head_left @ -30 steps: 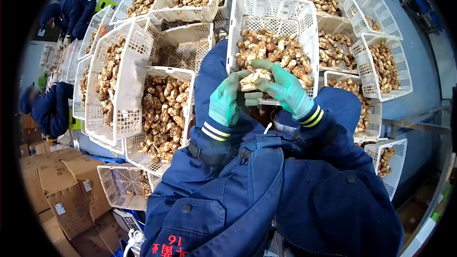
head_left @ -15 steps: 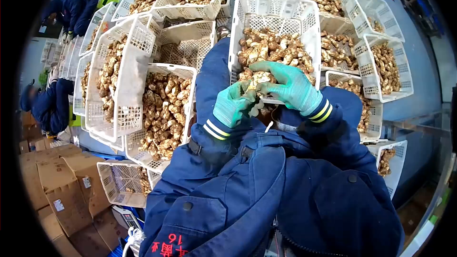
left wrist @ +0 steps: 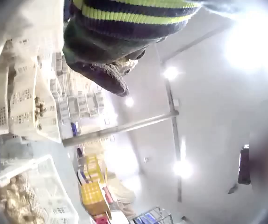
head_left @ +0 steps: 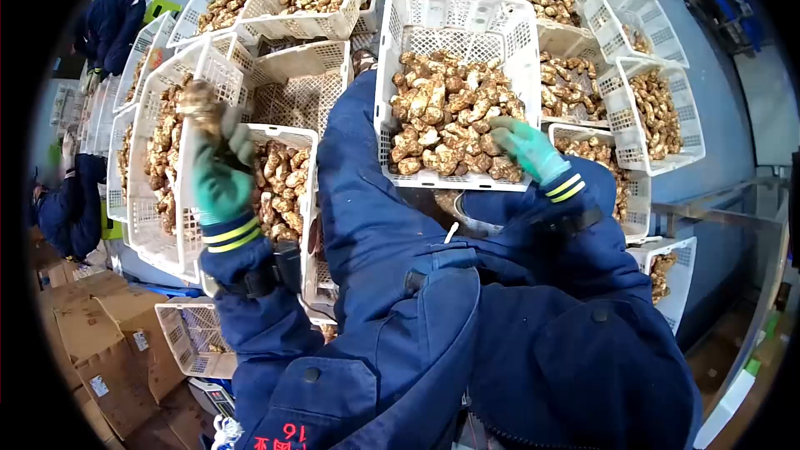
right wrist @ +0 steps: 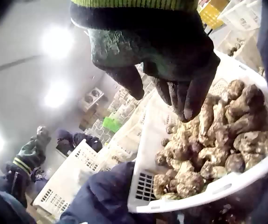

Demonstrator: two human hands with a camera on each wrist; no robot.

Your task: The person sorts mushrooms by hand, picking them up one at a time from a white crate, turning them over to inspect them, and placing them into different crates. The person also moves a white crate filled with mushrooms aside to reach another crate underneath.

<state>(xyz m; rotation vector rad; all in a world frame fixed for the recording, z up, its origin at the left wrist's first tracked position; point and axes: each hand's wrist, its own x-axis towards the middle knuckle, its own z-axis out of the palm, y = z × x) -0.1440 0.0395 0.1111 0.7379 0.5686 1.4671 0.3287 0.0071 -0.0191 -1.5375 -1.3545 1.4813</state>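
Observation:
In the head view, my left hand [head_left: 223, 173], in a green glove, grips a brown-and-white mushroom [head_left: 200, 106], blurred, above the crates on the left. The left wrist view shows the gloved left hand [left wrist: 103, 60] with part of the mushroom [left wrist: 124, 66] at its fingers. My right hand [head_left: 530, 150] is at the right front of the mushroom pile [head_left: 450, 108] in the white crate [head_left: 457, 5] between the legs. Seen from the right wrist, the right hand [right wrist: 157, 65] hangs over that pile [right wrist: 218, 140], fingers pointing down and relaxed, nothing visible in them.
Mushroom-filled crates stand at the left [head_left: 283, 192] and right [head_left: 658, 112]. A less filled crate [head_left: 296, 100] lies between the left crates and the leg. Cardboard boxes [head_left: 117, 367] are stacked at lower left. Two people [head_left: 112, 29] work at the far left.
The hands have parted. The left hand has swung left with the mushroom, away from the middle crate; the right hand has let go of it and lowered to the pile. The view has shifted slightly.

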